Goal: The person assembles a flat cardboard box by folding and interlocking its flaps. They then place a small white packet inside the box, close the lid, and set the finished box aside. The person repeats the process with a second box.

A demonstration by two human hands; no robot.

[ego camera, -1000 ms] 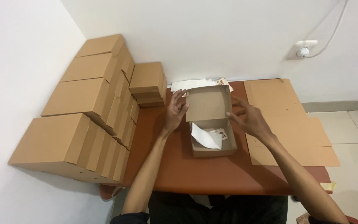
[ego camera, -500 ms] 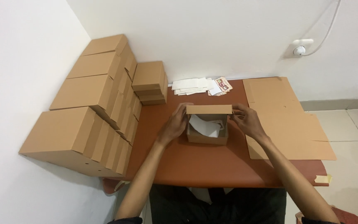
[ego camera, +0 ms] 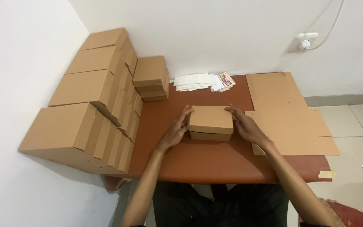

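A small brown cardboard box [ego camera: 211,123] is set in the middle of the reddish-brown table [ego camera: 198,162], directly in front of the seated person, where both arms reach it evenly. Its lid is folded down, and the box is pressed between the two hands: the left hand [ego camera: 176,131] is laid against its left side with the fingers stretched flat along the edge, and the right hand [ego camera: 246,125] is laid against its right side in the same way, so that the lid is held shut from both ends. Neither hand is curled around anything; both are open and flat, touching only the box. Finished boxes [ego camera: 89,94] are stacked against the left wall, out of the working space, flat cardboard sheets [ego camera: 286,113] are kept at the right within reach, and white paper slips [ego camera: 196,81] lie at the far edge
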